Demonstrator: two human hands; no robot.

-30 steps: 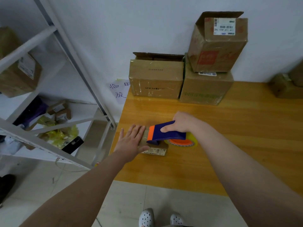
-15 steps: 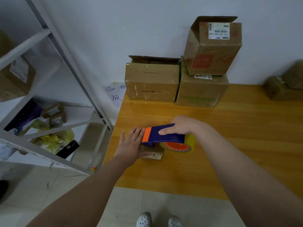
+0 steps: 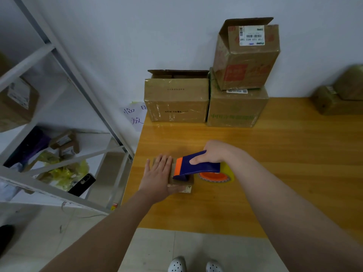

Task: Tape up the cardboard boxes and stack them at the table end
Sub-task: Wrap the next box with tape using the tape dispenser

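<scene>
Taping step: left hand [image 3: 157, 177] flat on small box [image 3: 181, 181], right hand [image 3: 213, 154] gripping tape dispenser [image 3: 198, 167]; next, probably draw tape across seam.

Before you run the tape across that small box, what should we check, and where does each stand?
1. The left hand lies flat on the small cardboard box, steadying it: ok.
2. The right hand grips the tape dispenser: ok.
3. Dispenser's orange front is over the box top: ok.
4. Tape end stuck to the box: cannot tell.
5. Box flaps shut under the hand: cannot tell.
6. Boxes at the wall sealed: not ok; the top stacked box has a flap standing open.
</scene>
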